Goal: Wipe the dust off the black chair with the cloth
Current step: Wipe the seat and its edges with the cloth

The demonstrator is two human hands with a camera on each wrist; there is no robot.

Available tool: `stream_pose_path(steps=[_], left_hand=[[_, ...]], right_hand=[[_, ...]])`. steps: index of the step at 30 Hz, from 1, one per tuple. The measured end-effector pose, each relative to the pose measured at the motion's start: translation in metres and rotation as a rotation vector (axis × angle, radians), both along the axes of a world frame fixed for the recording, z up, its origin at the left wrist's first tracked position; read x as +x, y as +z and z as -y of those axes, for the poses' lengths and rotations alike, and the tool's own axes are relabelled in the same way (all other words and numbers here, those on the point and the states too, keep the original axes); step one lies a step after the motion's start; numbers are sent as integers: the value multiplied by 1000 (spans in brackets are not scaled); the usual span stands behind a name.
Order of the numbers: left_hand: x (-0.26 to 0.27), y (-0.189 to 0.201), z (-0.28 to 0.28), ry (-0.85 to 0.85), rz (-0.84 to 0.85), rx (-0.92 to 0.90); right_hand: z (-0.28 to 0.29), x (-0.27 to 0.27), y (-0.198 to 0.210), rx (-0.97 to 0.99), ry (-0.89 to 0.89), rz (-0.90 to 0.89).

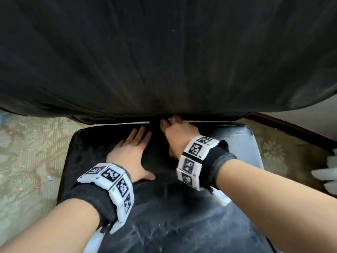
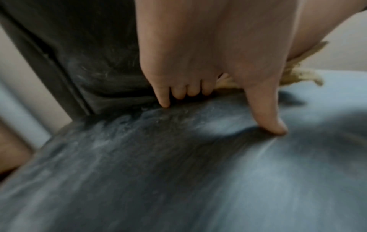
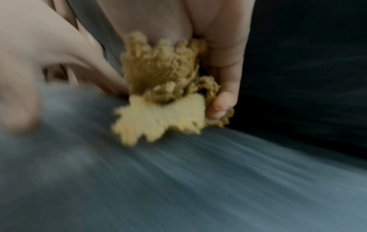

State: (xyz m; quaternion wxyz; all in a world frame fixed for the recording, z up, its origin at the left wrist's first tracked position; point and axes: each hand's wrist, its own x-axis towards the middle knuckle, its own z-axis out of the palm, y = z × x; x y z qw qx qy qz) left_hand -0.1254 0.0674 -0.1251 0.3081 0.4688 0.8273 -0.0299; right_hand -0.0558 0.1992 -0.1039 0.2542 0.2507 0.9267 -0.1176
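Note:
The black chair fills the head view: its dusty seat [image 1: 182, 216] lies below me and its backrest [image 1: 164, 61] rises ahead. My left hand [image 1: 131, 152] lies flat on the seat with fingers spread and straight. My right hand [image 1: 175, 132] grips a fuzzy yellow cloth [image 3: 163, 100] at the crease where seat meets backrest. In the right wrist view its fingers [image 3: 224, 94] curl round the cloth, which touches the seat [image 3: 178, 180]. The cloth [image 2: 294, 75] also shows behind my left hand [image 2: 198, 62] in the left wrist view.
Patterned carpet [image 1: 27, 152] lies left and right of the chair, with small coloured scraps on it. A dark wooden skirting [image 1: 291, 128] runs along the wall at the right. Something white [image 1: 328, 172] sits at the right edge.

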Motion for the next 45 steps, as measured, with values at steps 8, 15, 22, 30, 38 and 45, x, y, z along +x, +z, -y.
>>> stream_pose_path(steps=[8, 15, 22, 30, 38, 45], left_hand=[[-4, 16, -3, -27, -26, -130], [31, 23, -49, -101, 3, 20], [99, 9, -111, -262, 77, 138], [168, -3, -158, -239, 32, 49], [182, -4, -167, -178, -34, -74], [185, -2, -167, -166, -49, -93]], right_hand=[[-66, 75, 2, 150, -147, 13], [-82, 120, 3, 43, -497, -175], [-123, 167, 0, -4, -664, -375], [-182, 241, -19, -249, -603, -470], [-130, 254, -40, -371, -533, -509], [-137, 256, -27, -348, -628, -555]])
